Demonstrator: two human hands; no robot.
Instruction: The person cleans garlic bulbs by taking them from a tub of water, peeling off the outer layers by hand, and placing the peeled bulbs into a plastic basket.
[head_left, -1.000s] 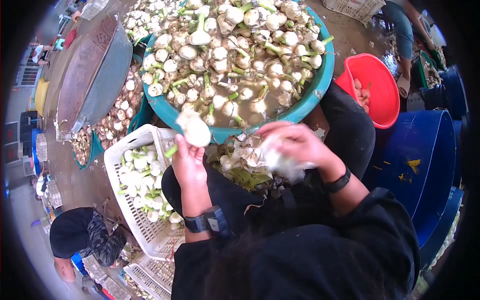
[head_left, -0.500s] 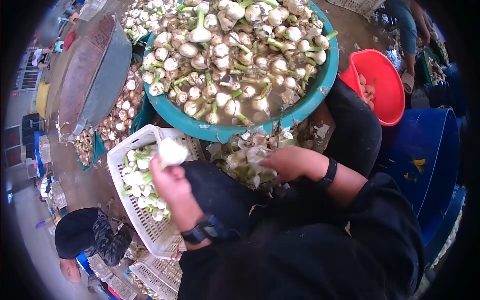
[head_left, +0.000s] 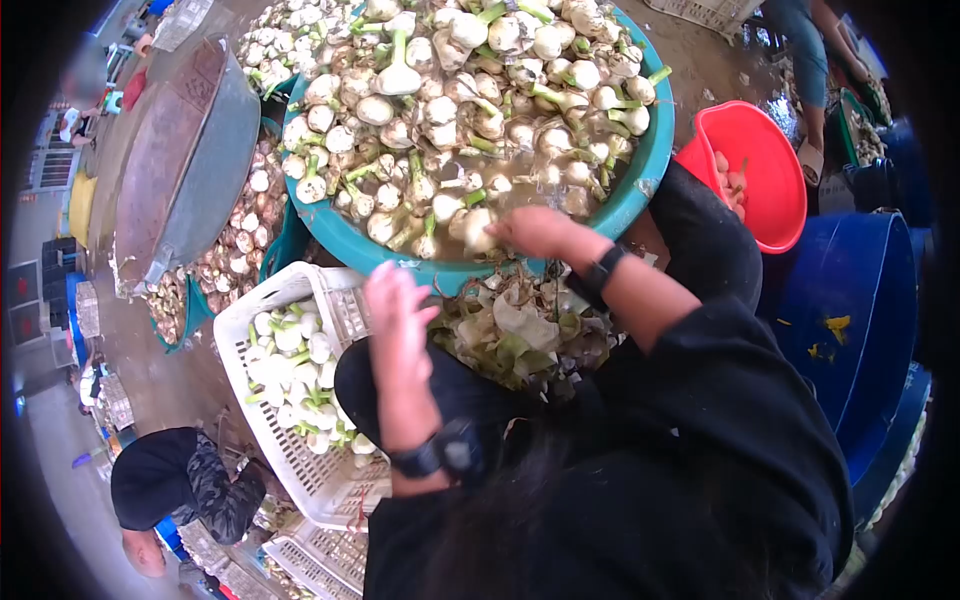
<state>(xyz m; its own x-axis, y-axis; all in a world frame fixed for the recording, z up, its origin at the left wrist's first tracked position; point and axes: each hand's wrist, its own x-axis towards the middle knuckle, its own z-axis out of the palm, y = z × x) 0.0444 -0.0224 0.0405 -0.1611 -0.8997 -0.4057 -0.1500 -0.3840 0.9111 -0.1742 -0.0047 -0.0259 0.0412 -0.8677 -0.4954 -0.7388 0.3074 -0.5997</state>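
Observation:
My right hand (head_left: 545,234) reaches over the near rim of a large teal tub (head_left: 345,235), its fingers closed on an unpeeled garlic bulb (head_left: 478,230) at the water's edge. Many dirt-marked bulbs with green stems sit in the tub's muddy water. My left hand (head_left: 398,318) hovers empty, fingers apart and slightly blurred, between the tub and a white plastic crate (head_left: 238,345). Inside that crate lie peeled white garlic bulbs (head_left: 292,375) with short green stems. Below my right forearm, a heap of garlic skins (head_left: 525,325) rests by my knees.
A red basin (head_left: 785,180) with pinkish pieces stands to the right, beside a big blue tub (head_left: 850,310). At left, a metal wheelbarrow (head_left: 205,165) tilts near unpeeled garlic (head_left: 243,225). Another person (head_left: 185,480) bends at lower left; a person's leg (head_left: 805,75) shows at upper right.
My left hand has let go of a peeled white bulb at the crate and moved right, opening. My right hand has left the skins and moved up into the tub, onto a bulb.

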